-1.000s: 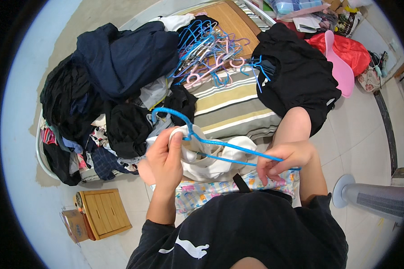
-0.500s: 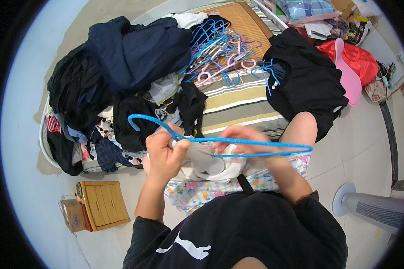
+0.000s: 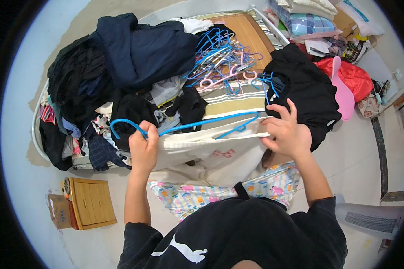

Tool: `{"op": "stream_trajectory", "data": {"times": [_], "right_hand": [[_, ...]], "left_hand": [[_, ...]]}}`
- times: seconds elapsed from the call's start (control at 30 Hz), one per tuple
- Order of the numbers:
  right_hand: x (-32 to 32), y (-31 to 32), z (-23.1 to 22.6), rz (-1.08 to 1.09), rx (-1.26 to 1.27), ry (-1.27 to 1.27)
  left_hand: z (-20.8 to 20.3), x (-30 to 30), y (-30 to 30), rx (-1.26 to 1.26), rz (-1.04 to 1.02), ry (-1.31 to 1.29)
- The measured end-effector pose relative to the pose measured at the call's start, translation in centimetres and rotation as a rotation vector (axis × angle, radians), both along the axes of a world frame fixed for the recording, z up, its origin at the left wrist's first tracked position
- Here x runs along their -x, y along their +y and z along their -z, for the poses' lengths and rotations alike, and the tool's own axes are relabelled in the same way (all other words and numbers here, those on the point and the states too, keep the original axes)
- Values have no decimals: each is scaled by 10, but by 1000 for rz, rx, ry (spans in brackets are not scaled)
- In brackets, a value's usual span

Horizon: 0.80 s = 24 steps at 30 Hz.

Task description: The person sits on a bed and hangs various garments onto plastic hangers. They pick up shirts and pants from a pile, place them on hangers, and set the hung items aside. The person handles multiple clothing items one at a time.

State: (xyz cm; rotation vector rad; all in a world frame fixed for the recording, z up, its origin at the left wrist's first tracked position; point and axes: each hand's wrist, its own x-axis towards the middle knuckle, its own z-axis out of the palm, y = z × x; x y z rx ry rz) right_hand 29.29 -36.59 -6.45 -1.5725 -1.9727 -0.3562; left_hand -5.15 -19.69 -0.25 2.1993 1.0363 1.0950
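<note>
We have a blue hanger (image 3: 202, 123) in front of us, above our lap, lying along the opening of a white garment (image 3: 184, 157); its hook points left, and its lower bar dips behind the garment's ribbed front edge. Our left hand (image 3: 143, 148) is closed around the hanger near the base of its hook, beside the garment's left end. Our right hand (image 3: 287, 134) pinches the right side of the opening between thumb and finger, the other fingers spread, with the hanger's right end just beside it. Below the garment we see a patterned cloth (image 3: 197, 192) across our lap. Beyond our hands lies a striped sheet (image 3: 231, 103), and farther back a tangled heap of hangers (image 3: 220, 56), mostly blue and pink, lies partly on a brown wooden board (image 3: 251, 33). To the left we see a large pile of clothes (image 3: 148, 49), mostly dark; to the right, a black garment (image 3: 305, 85) with blue hanger hooks at its neck. Farther right are a pink curved object (image 3: 343, 98) and a red bag (image 3: 359, 80). A small wooden cabinet (image 3: 92, 201) stands on the floor at lower left.
</note>
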Motion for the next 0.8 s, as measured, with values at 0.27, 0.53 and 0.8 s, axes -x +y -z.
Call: {"op": "stream_trajectory", "data": {"times": [0.27, 0.53, 0.8], "right_hand": [[26, -1, -51, -251, -29, 177], [37, 1, -50, -101, -101, 338], [2, 7, -47, -161, -166, 532]], "left_hand": [[5, -49, -32, -108, 156, 173], [8, -41, -28, -288, 347, 192], [38, 21, -1, 155, 169, 54]]}}
